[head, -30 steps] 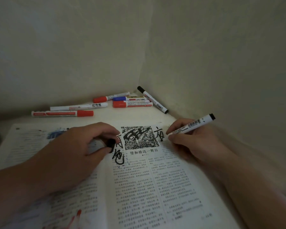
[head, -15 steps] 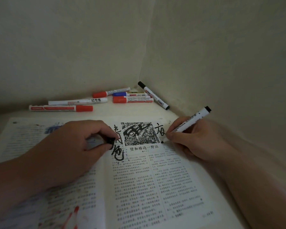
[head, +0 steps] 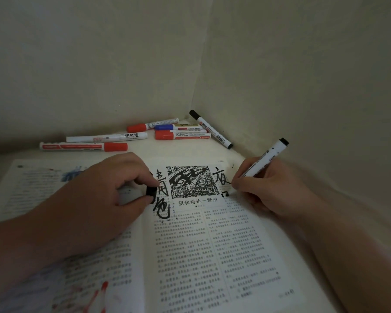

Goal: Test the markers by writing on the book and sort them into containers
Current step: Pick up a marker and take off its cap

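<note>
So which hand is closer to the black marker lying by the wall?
Right. The right hand is just this side of the black marker. The left hand rests on the book, well off to the marker's left.

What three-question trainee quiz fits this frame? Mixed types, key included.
1. True or false: the right hand grips a blue-capped marker.
2. The left hand, resting on the open printed book, pinches: A) small black cap B) red pen C) nothing.
3. How many loose markers lie by the wall?
Key: 1 false, a white black-ended marker; 2 A; 3 six.
</note>
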Motion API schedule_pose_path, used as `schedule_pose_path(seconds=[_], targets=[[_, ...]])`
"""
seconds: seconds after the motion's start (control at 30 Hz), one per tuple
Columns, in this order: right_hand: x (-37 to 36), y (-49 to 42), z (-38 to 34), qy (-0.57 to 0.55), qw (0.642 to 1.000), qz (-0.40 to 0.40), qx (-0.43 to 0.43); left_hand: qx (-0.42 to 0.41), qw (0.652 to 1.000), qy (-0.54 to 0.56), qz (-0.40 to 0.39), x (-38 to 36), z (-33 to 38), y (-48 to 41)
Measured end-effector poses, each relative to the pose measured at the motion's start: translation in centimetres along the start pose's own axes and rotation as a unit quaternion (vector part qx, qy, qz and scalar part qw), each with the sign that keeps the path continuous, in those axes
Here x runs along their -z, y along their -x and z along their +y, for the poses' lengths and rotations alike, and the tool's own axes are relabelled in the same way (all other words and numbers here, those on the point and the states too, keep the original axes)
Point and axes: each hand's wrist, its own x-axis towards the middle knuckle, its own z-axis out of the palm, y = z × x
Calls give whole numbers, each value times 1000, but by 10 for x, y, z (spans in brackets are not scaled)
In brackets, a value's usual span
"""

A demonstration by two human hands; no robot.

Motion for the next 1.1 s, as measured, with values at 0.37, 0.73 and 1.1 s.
schedule_pose_path(seconds=[0.37, 0.73, 1.1], targets=[[-1, 0, 0, 13, 1000, 2, 10, -5, 1000, 9, 11, 0, 3, -2], [-1, 1, -1, -11, 1000, -12, 10, -10, 1000, -8, 10, -1, 2, -2], [0, 3, -2, 7, 1000, -20, 20, -14, 1000, -4, 6, -1, 2, -3]])
